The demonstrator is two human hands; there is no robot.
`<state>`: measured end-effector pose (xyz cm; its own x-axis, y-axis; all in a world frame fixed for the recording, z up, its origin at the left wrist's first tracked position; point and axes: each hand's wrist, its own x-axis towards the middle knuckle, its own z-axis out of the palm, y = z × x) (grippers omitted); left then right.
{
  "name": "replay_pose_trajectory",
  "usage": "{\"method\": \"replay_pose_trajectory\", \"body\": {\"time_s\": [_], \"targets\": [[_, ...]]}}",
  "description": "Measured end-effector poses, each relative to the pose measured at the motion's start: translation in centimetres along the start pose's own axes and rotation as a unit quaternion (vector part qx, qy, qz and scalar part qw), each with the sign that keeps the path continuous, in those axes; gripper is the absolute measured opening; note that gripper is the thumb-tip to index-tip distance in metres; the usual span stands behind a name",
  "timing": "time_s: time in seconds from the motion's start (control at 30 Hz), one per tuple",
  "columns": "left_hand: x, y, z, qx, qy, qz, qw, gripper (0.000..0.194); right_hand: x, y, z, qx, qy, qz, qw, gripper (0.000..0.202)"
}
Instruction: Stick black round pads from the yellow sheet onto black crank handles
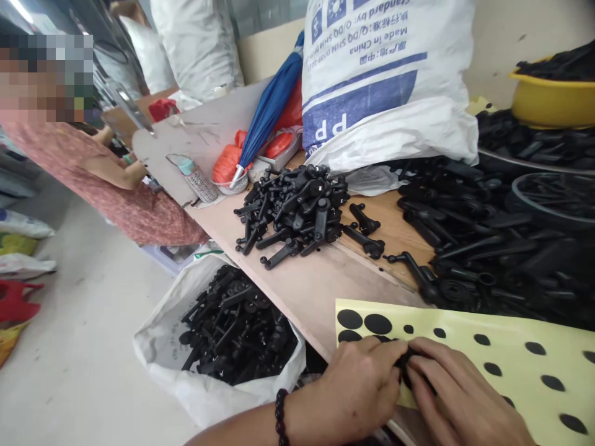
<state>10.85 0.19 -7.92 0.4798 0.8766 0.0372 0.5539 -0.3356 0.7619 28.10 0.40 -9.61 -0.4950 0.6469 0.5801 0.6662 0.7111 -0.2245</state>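
My left hand (357, 384), with a dark bead bracelet (281, 416) at its wrist, is closed on a small black plastic part (407, 358). Fingers of my right hand (465, 396) are closed on the same part from the other side. Most of the part is hidden by my fingers. Under and behind both hands lies a pale yellow sheet (465, 316) with round black stickers (379, 323) on it. Farther along the table edge sits a pile of black plastic crank-shaped parts (297, 207), a few of them lying loose (365, 220) beside it.
An open white sack (158, 347) of black parts stands below the table edge (260, 279). More parts (488, 248) and a yellow basin (553, 99) fill the right. Behind are a printed white sack (385, 93), blue umbrella (272, 102) and bottle (198, 179). Another person (106, 179) sits at left.
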Motion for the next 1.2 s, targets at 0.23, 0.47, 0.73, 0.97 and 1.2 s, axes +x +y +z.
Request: {"method": "replay_pose_trajectory", "body": {"time_s": [0.23, 0.47, 0.73, 0.97, 1.2], "targets": [[0.0, 0.0, -0.1, -0.006, -0.001, -0.002, 1.000, 0.032, 0.0, 0.5, -0.3, 0.042, -0.029, 0.013, 0.999, 0.021], [0.2, 0.1, -0.4, -0.007, -0.004, -0.002, 1.000, 0.033, 0.0, 0.7, -0.4, 0.070, -0.033, 0.009, 0.997, 0.019], [0.0, 0.4, -0.9, -0.034, 0.022, -0.006, 0.999, 0.033, -1.1, 0.7, -0.4, 0.137, -0.052, 0.091, 0.985, 0.017], [0.8, 0.3, -2.1, -0.165, 0.011, -0.066, 0.984, 0.024, -2.6, 1.0, -0.5, 0.215, -0.085, 0.242, 0.942, 0.018], [-6.3, -2.7, -14.0, 0.254, 0.173, -0.269, 0.913, 0.033, -2.9, 2.1, -1.2, 0.217, -0.073, 0.275, 0.934, 0.019]]}}
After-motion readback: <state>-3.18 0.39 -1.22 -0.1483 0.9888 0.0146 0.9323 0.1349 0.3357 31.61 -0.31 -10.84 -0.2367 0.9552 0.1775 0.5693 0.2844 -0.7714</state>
